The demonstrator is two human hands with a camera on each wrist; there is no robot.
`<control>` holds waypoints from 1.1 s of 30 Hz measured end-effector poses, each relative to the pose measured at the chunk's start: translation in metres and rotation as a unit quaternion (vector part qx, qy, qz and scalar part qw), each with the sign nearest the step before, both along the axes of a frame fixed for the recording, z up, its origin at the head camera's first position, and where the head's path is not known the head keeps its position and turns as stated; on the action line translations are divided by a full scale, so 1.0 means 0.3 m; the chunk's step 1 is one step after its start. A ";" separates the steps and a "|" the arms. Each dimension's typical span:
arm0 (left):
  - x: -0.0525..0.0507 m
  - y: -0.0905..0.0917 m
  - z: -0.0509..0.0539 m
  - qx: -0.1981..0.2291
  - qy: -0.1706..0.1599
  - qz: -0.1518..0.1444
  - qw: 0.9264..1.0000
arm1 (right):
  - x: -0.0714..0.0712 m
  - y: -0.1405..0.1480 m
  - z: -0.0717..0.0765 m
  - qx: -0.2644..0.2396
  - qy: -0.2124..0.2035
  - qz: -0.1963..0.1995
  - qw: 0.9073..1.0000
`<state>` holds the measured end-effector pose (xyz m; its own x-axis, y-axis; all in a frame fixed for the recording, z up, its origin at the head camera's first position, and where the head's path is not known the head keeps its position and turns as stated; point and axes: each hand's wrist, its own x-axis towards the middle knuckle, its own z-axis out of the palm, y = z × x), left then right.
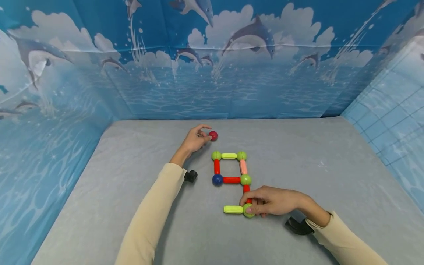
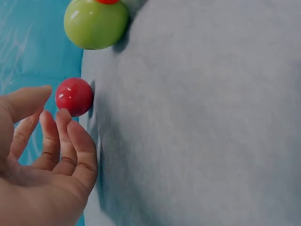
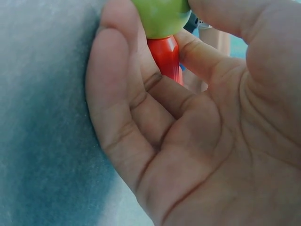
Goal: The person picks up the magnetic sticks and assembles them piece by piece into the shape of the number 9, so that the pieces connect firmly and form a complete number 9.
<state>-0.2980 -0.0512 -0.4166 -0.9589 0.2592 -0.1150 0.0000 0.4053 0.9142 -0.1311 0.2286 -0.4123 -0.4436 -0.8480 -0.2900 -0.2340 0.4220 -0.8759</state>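
A figure of toy building rods and balls lies on the grey surface. Its square has a blue ball (image 1: 217,179) at one corner and green balls at the others. From the square's near right corner, a red rod (image 1: 246,188) leads to a lower green ball (image 1: 248,210), with a lime rod (image 1: 233,209) pointing left from it. My right hand (image 1: 273,200) holds that lower ball between thumb and curled fingers; the right wrist view shows this green ball (image 3: 164,19) too. Beyond the square, my left hand (image 1: 195,139) reaches beside a loose red ball (image 2: 74,97), fingers loosely bent and thumb apart from them.
Blue curtains printed with dolphins (image 1: 251,38) stand behind and at both sides of the grey tabletop (image 1: 318,154). Black wrist-camera mounts sit at the left cuff (image 1: 190,176) and right cuff (image 1: 299,225).
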 end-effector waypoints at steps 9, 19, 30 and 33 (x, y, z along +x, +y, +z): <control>-0.020 0.018 -0.007 -0.011 -0.030 -0.001 0.999 | 0.001 -0.001 0.001 0.003 -0.003 -0.004 1.000; -0.033 0.021 -0.014 -0.041 -0.032 -0.018 0.998 | 0.004 -0.001 0.002 0.008 -0.004 -0.010 1.000; -0.029 0.018 -0.028 -0.103 -0.003 -0.022 0.994 | 0.002 -0.002 0.003 0.007 -0.009 -0.006 1.000; -0.007 0.004 -0.016 -0.107 0.013 -0.024 0.994 | 0.002 -0.005 0.004 0.006 -0.007 -0.006 1.000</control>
<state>-0.3002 -0.0501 -0.4214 -0.9492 0.2777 -0.1483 0.0464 0.5892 0.8066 -0.1306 0.2272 -0.4111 -0.4490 -0.8394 -0.3064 -0.2166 0.4349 -0.8740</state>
